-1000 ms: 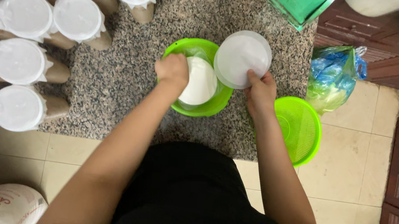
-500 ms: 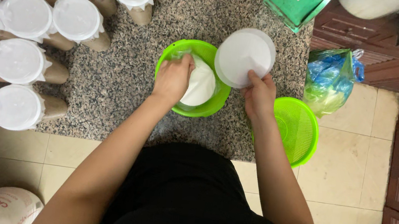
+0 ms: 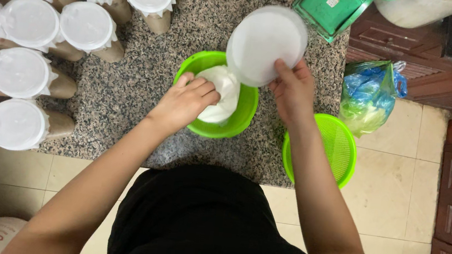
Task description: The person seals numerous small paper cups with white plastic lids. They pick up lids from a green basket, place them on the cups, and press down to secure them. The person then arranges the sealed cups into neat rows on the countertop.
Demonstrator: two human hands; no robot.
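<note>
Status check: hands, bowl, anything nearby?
Left hand pressing white mass in green bowl. Right hand holds white lid above bowl. Green strainer beside.

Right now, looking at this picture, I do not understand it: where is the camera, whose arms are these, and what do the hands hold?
The camera sits on a person's head and looks straight down, so you see that person's own two bare arms and dark clothing. In front is a speckled granite counter. The left hand reaches into a green bowl and rests on a white soft mass inside it. The right hand holds a round white lid, tilted above the bowl. To the left stand many brown cups with white lids. To the right are a green strainer basket, a blue plastic bag and a flat green object.
</note>
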